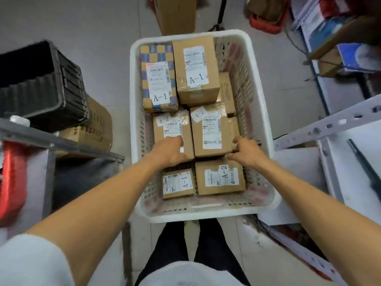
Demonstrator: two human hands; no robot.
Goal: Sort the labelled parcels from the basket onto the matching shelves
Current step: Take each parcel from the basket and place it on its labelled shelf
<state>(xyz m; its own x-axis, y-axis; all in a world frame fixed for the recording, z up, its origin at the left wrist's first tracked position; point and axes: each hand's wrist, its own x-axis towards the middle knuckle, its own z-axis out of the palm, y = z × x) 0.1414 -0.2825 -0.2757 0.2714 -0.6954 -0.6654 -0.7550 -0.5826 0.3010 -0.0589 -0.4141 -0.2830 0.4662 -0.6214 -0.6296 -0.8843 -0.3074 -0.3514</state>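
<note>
A white perforated basket (pixel 259 112) on the floor holds several brown cardboard parcels with white labels. My left hand (pixel 172 152) grips the near end of a parcel labelled A-2 (pixel 173 125). My right hand (pixel 246 151) holds the near right corner of the neighbouring parcel labelled A-1 (pixel 210 131), fingers curled at its edge. Nearer me lie a small A-1 parcel (pixel 178 185) and an A-2 parcel (pixel 220 177). At the far end stand a checkered A-1 parcel (pixel 157 79) and a tall brown A-1 parcel (pixel 195 68).
A black crate (pixel 39 83) sits on cardboard boxes at the left, behind a grey metal shelf rail (pixel 61 141). White metal shelving (pixel 338 124) stands at the right, with boxes on blue shelves beyond. A red basket (pixel 266 21) and a brown box (pixel 177 13) lie on the floor ahead.
</note>
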